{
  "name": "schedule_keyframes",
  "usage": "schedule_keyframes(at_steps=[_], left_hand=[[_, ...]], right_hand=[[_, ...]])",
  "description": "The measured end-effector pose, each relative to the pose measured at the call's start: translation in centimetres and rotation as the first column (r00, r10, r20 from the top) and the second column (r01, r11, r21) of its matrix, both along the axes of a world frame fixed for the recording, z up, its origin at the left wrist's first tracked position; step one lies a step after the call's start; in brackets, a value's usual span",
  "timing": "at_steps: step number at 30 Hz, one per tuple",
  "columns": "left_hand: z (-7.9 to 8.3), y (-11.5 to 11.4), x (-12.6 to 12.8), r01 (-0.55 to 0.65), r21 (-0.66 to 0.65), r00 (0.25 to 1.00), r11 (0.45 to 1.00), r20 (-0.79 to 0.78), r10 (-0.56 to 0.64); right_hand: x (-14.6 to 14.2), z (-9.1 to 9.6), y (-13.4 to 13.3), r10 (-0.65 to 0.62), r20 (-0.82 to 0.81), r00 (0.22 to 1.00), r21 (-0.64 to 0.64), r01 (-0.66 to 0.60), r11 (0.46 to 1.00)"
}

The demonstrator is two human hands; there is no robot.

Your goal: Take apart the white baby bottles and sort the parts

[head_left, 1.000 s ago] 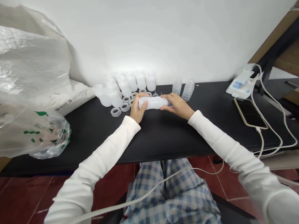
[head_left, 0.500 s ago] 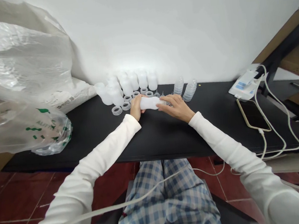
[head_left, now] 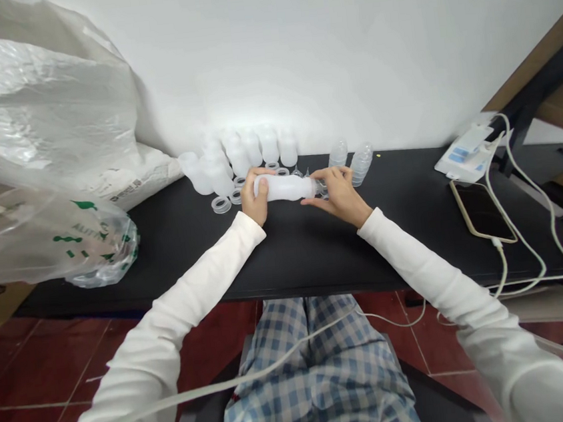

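Note:
A frosted white baby bottle [head_left: 286, 187] lies sideways in the air above the black table, held between both hands. My left hand [head_left: 254, 197] is wrapped round its base, thumb on the near side. My right hand [head_left: 337, 192] has thumb and fingers around the clear collar [head_left: 316, 187] at the bottle's neck; part of that end is hidden by the fingers. Clear nipples [head_left: 297, 172] stand just behind the bottle. Several clear screw rings [head_left: 221, 204] lie to the left, near my left hand. Ribbed clear caps [head_left: 361, 162] stand behind my right hand.
Several frosted bottles [head_left: 238, 156] stand along the wall. Plastic bags [head_left: 98, 237] bulge over the table's left end. At the right are a phone [head_left: 482, 210] on a charging cable and a white power strip [head_left: 465, 153]. A cable crosses above my lap.
My right hand has shifted from over the bottle's side to its neck end, with thumb and fingers now spread around the collar. The left hand has turned, thumb now showing on the base.

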State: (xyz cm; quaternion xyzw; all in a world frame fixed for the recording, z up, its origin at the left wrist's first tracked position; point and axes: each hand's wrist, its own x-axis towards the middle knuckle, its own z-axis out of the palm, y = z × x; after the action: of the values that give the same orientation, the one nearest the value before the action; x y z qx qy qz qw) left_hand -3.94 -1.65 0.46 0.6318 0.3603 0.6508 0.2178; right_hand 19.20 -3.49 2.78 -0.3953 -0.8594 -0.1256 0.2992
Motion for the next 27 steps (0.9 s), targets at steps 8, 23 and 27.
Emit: schedule_keyframes(at_steps=[8, 23, 27], left_hand=[[0.1, 2.2, -0.2, 0.175, -0.402, 0.884, 0.899, 0.466, 0.036], [3.5, 3.7, 5.2, 0.548, -0.380, 0.819, 0.745, 0.425, -0.385], [4.2, 6.6, 8.1, 0.410, -0.526, 0.911, 0.745, 0.282, -0.302]], right_hand=[[1.9, -0.5, 1.0, -0.052, -0.054, 0.997, 0.147, 0.059, 0.987], [3.8, -0.7, 2.4, -0.207, -0.362, 0.909, 0.171, 0.283, 0.944], [4.2, -0.6, 2.5, -0.219, -0.371, 0.902, 0.207, 0.310, 0.928]])
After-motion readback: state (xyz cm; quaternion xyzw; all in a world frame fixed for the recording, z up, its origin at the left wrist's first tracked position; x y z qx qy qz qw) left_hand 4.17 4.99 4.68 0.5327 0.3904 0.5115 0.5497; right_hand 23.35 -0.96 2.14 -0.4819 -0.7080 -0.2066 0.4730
